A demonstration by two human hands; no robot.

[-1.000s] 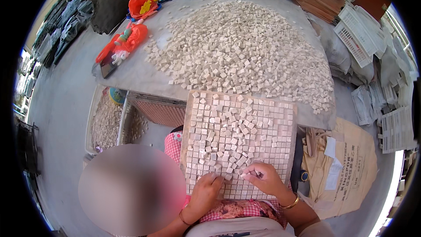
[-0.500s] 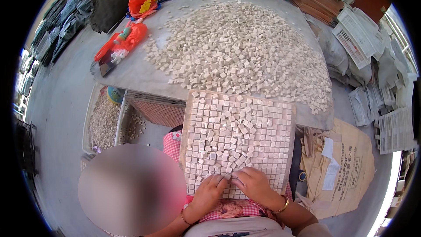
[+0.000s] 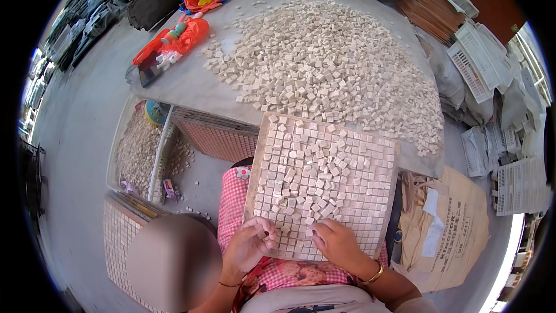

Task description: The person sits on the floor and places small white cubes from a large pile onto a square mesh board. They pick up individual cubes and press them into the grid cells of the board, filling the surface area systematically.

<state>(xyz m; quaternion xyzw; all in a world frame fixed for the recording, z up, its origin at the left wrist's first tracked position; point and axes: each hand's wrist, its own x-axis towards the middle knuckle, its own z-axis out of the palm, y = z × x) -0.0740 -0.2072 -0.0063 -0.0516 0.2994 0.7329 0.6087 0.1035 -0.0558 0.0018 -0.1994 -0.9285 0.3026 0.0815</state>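
A square board [image 3: 251,206] rests tilted on my lap, its grid holding rows of small pale stone tiles. Loose tiles [image 3: 317,179] lie scattered over the grid's middle. Above the board's lower left part is my left hand [image 3: 250,248], its fingers loosely curled with a gap between thumb and fingertips, and I see nothing held there. My right hand [image 3: 337,244] is closed over the lower middle of the grid, thumb and forefinger pinched at a small stone tile [image 3: 308,233]. The remaining fingers of that hand fold underneath, partly hidden.
Beyond the board, a table [image 3: 174,90] bears a big heap of tiles [image 3: 336,64] and red plastic bags [image 3: 194,32]. At left stand a white crate [image 3: 120,156] of tiles and filled boards [image 3: 119,243]. A blurred round patch covers the lower left. At right lies a brown sack [image 3: 463,237].
My hands have parted: the left has lifted away leftward, its fingers loosening, while the right stays near the same spot. The whole view has shifted slightly, with the board appearing further right.
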